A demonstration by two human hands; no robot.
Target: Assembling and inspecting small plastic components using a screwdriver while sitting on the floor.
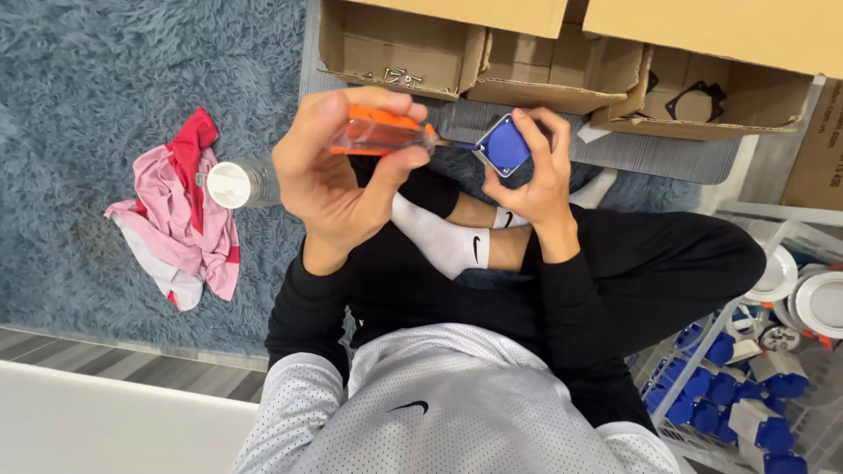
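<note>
The left hand [338, 180] is closed around a screwdriver [382, 133], its long axis level, the tip pointing right into the blue box [507, 145]. The right hand [537, 180], just right of the box, wraps it from below, fingers shut on it. The tip seems to touch the box's left edge. Both are held above the crossed legs.

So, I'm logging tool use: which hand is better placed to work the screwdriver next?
Left, likely. The left hand grips the orange-handled screwdriver, its tip at the blue box; the right hand just holds that box.
</note>
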